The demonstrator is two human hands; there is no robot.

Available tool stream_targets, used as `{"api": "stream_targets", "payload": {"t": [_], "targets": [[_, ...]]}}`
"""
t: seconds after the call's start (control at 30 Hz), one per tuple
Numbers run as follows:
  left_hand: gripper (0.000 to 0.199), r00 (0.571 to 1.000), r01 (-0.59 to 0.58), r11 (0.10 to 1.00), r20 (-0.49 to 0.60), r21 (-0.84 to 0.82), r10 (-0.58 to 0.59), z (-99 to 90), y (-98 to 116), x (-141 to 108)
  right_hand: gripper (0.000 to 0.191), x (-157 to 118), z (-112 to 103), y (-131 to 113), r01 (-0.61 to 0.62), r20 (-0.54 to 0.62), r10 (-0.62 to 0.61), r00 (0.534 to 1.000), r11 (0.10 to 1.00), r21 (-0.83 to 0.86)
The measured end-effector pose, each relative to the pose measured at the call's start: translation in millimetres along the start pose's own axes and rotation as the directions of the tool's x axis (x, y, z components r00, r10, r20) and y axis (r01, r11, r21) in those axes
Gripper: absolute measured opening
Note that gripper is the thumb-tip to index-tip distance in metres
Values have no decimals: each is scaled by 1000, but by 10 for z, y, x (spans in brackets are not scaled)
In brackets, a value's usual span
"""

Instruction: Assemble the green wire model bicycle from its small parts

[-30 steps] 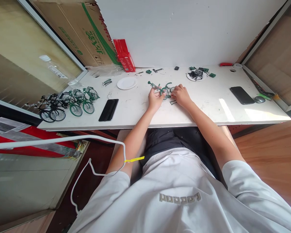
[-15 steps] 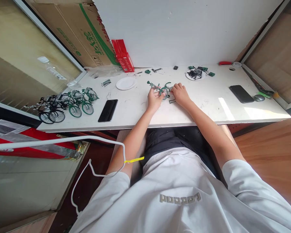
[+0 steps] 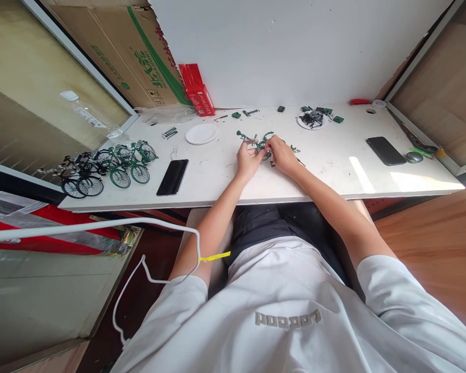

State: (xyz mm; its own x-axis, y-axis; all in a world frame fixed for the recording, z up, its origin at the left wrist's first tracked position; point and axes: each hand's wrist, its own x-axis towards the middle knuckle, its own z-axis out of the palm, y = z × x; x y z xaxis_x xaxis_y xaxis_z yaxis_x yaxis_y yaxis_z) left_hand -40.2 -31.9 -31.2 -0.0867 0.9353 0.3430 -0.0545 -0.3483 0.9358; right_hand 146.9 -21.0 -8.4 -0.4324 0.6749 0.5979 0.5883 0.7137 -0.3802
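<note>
My left hand is closed around a small green model bicycle, holding it just above the white table. The bicycle's far end, with a round green piece, sticks out past my left fingers. My right hand reaches in from the right, its fingertips pinched together against the bicycle's wheel. Whatever sits between those fingertips is too small or hidden to make out. Just beyond my right hand, small green parts lie on the table.
Several model bicycles stand at the left, near a phone and a white plate. Another plate holds black parts. A second phone lies right. A red box stands at the back; a white cable crosses the foreground.
My right hand has moved left from the table beside the bicycle to its wheel, uncovering the small green parts. My left hand keeps holding the bicycle in nearly the same place.
</note>
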Motion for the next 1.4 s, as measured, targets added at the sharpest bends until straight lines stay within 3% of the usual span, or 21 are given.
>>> {"api": "stream_targets", "payload": {"t": [0.23,0.57,0.83,1.2,1.4], "targets": [[57,1000,24,1000,1,-10,-24,8,46,-42,26,-28,35,58,-62,19,61,998,993,99],[60,1000,3,1000,-5,-15,-3,17,33,-45,33,-15,-15,-74,-114,9,115,993,970,213],[67,999,-38,999,-18,20,38,20,43,-69,26,-11,-31,-94,-110,9,110,994,979,169],[92,999,-47,999,-17,3,47,42,28,-22,35,-24,-43,-113,-113,4,114,994,982,150],[85,999,-51,999,-18,-4,51,31,22,-29,30,-29,-43,-118,-101,2,101,995,986,129]]}}
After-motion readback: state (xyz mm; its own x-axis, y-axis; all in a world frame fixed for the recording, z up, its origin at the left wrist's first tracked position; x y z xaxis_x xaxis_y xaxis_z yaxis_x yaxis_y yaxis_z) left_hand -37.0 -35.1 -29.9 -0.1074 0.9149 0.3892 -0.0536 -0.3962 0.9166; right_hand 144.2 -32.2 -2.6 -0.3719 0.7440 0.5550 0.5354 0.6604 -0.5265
